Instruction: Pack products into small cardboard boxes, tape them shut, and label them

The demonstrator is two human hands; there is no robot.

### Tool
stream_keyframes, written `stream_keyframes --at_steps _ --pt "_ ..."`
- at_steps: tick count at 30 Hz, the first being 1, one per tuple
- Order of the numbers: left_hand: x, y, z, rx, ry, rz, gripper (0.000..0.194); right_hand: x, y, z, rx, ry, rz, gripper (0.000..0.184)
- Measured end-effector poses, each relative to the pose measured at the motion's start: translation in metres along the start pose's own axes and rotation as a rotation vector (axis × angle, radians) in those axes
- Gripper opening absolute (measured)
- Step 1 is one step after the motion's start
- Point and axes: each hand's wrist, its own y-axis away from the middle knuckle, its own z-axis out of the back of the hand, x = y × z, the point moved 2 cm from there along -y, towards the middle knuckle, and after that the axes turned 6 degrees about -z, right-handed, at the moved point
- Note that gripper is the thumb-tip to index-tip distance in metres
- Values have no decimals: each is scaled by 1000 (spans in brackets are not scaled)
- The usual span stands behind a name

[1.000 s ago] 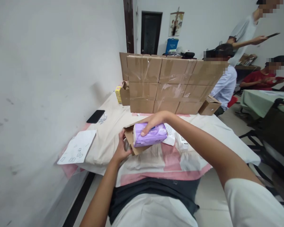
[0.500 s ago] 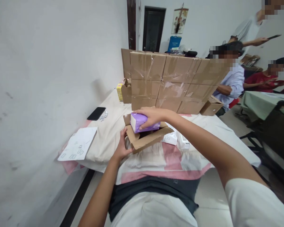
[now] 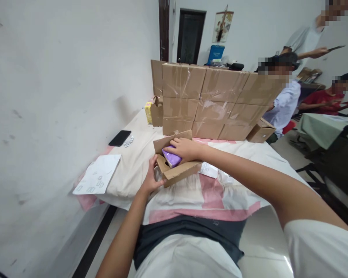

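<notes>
An open cardboard box (image 3: 182, 174) stands on the cloth-covered table in front of me. My left hand (image 3: 152, 177) grips its left end, thumb near the front corner and fingers at the back. Inside the box lies a purple soft pack (image 3: 171, 156), which looks like a tissue pack, tilted down into it. My right hand (image 3: 187, 150) is on top of the pack with its fingers curled over it; the hand hides the pack's right part. To the right of the box, partly behind my right forearm, a white sheet with drawn shapes (image 3: 208, 170) shows.
Taped cardboard boxes (image 3: 211, 102) form a wall behind the work area. A black phone (image 3: 120, 138) and a marked paper (image 3: 98, 175) lie to the left. A small carton (image 3: 261, 130) stands at the right. Several people sit or stand beyond on the right.
My right hand has pushed the purple pack down from the box's rim into the box. My left hand has stayed on the box's left end.
</notes>
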Motion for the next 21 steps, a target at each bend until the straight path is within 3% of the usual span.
stream_keyframes --at_steps 7,13,16,21 --pt "-2 -1 0 23 -26 -5 112 10 -10 -12 14 148 1 72" --pt "-4 -1 0 24 -21 10 113 35 -18 -6 160 286 -136 51" --pt "-3 -1 0 22 -10 21 117 44 -20 -6 247 214 -176 34" --pt "0 1 1 13 0 38 120 45 -23 -16 329 43 -156 32"
